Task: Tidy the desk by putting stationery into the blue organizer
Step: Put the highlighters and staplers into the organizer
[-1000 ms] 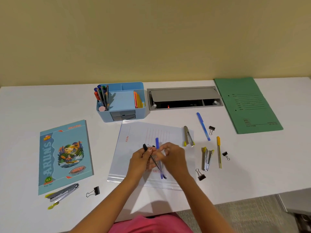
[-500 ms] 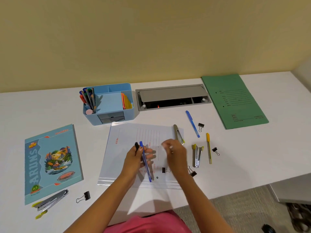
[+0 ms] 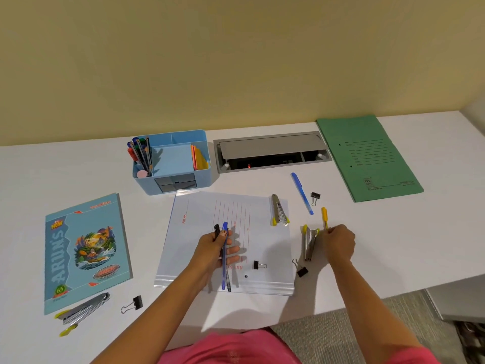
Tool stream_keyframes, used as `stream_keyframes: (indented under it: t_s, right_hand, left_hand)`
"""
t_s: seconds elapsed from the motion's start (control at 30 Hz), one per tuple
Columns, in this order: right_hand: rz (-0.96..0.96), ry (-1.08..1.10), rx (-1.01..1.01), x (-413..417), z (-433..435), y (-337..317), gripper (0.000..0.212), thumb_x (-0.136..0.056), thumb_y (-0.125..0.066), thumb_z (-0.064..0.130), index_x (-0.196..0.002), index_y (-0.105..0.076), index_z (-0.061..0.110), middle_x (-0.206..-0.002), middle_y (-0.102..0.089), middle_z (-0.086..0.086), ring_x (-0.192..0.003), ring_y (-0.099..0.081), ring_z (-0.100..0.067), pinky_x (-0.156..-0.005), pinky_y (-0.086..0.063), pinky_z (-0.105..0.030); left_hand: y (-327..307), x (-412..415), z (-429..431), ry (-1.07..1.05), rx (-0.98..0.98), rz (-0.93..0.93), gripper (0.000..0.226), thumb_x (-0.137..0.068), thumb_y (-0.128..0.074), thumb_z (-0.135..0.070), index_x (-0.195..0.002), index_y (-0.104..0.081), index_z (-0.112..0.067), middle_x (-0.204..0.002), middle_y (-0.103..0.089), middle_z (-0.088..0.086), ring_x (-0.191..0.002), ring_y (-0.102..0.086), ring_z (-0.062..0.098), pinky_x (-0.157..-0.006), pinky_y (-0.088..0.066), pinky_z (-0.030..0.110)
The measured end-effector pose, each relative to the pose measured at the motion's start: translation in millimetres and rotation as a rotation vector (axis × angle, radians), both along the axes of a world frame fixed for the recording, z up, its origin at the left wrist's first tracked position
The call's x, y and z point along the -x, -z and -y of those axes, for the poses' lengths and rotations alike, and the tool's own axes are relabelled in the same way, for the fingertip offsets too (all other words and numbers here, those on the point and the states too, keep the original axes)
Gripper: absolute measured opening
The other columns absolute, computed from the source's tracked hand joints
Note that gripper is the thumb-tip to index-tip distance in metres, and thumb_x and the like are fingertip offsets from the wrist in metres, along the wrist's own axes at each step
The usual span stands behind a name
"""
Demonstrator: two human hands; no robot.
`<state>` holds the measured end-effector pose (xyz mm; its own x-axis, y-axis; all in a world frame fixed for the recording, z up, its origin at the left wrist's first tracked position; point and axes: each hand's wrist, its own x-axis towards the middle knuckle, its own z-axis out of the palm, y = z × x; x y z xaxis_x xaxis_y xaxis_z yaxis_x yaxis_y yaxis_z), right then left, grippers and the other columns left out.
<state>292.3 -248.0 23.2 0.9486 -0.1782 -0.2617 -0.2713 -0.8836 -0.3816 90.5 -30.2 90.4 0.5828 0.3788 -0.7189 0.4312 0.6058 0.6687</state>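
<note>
Over the clear file [image 3: 199, 206], the left hand [image 3: 212, 248] grips a blue pen [image 3: 225, 269] and black pen [image 3: 216, 228], while at three o'clock the right hand [image 3: 338, 243] pinches a yellow pen [image 3: 324, 214].

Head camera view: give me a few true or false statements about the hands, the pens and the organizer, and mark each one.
1. The left hand holds a blue pen and a black pen together. True.
2. The right hand rests on the green folder. False: its fingers pinch the lower end of the yellow pen; the folder lies apart, farther back and to the right.
3. Pens stand in the left compartment of the blue organizer. True.
4. Nothing lies on the clear file. False: a binder clip lies on it, near its front edge.
</note>
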Motion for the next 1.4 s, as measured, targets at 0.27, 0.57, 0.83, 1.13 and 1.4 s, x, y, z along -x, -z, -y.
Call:
stream_keyframes:
  t_s: [0.27, 0.57, 0.83, 1.13, 1.4]
  right_hand:
    - [0.24, -0.206, -0.058, 34, -35, -39, 0.015, -0.082, -0.061, 0.016, -0.088, -0.06, 0.002, -0.089, -0.061, -0.014, -0.081, -0.058, -0.032, -0.066, -0.04, -0.033]
    - [-0.145, -0.523, -0.57, 126, -103, -61, 0.007, -0.081, -0.069, 0.015, -0.081, -0.07, 0.008, -0.069, -0.07, -0.002, -0.058, -0.063, -0.008, -0.053, -0.043, -0.005]
    - [-0.095, -0.518, -0.569, 97, -110, -39, 0.015, -0.092, -0.057, 0.017, -0.086, -0.068, 0.008, -0.074, -0.066, -0.002, -0.063, -0.058, -0.014, -0.056, -0.042, -0.011]
    - [0.259, -0.314, -0.067, -13, -73, -5, 0.032, -0.086, -0.055, -0.005, -0.118, -0.05, -0.006, -0.112, -0.051, -0.025, -0.099, -0.048, -0.036, -0.083, -0.047, -0.039]
    - [0.168, -0.304, 0.023, -33, -70, 7, 0.014, -0.092, -0.05, 0.004, -0.102, -0.056, -0.004, -0.101, -0.059, -0.021, -0.093, -0.054, -0.034, -0.068, -0.041, -0.035]
  left_hand:
    - [-1, -2, -1, -0.028, 0.048, -0.033, 0.023, -0.095, -0.047, 0.003, -0.116, -0.055, 0.002, -0.094, -0.065, 0.013, -0.08, -0.066, 0.021, -0.055, -0.06, 0.03]
    - [4, -9, 7, 0.063, -0.063, -0.034, 0.028, -0.097, -0.05, -0.031, -0.104, -0.063, -0.008, -0.094, -0.073, 0.012, -0.084, -0.071, 0.023, -0.067, -0.059, 0.033]
    - [0, -17, -1, 0.011, -0.077, -0.071, 0.021, -0.099, -0.039, -0.004, -0.091, -0.056, -0.014, -0.081, -0.058, 0.009, -0.069, -0.06, 0.017, -0.051, -0.055, 0.024]
    - [-3, -23, -12, -0.008, -0.071, -0.082, 0.029, -0.101, -0.033, -0.005, -0.082, -0.053, -0.012, -0.07, -0.05, 0.005, -0.062, -0.049, 0.016, -0.043, -0.048, 0.02]
    - [-6, -28, -30, -0.029, -0.05, -0.069, 0.021, -0.101, -0.035, -0.007, -0.09, -0.052, -0.013, -0.069, -0.052, 0.006, -0.062, -0.052, 0.017, -0.056, -0.046, 0.027]
